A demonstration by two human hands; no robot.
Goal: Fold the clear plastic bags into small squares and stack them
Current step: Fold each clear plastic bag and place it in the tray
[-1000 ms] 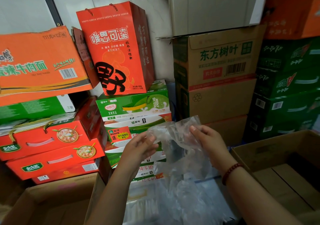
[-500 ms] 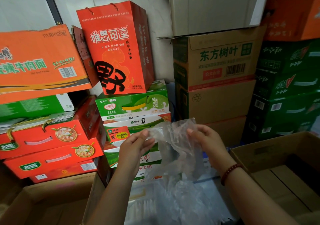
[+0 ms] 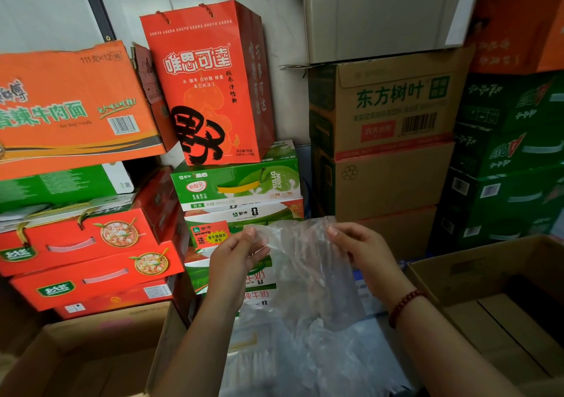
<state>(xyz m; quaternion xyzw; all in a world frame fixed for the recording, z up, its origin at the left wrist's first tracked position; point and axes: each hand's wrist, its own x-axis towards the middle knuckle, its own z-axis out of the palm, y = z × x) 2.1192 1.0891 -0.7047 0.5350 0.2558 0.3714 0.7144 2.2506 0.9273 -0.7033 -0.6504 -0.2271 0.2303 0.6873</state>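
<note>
A crumpled clear plastic bag [image 3: 308, 262] hangs in the air in front of me, held by its top edge. My left hand [image 3: 235, 256] pinches the bag's upper left corner between thumb and fingers. At the upper right corner my right hand [image 3: 363, 250], with a red bead bracelet on the wrist, pinches the other side. The bag drapes down between both hands, spread fairly wide. Below it lies a loose heap of more clear plastic bags [image 3: 308, 357] on a flat surface.
An open cardboard box [image 3: 500, 277] stands at the right and another open cardboard box [image 3: 91, 354] at the lower left. Stacked red, orange and green drink cartons [image 3: 238, 183] and brown cartons [image 3: 384, 140] fill the wall behind.
My hands have drawn apart, stretching the bag's top edge wider and flatter. The bag hangs a little lower in view than before.
</note>
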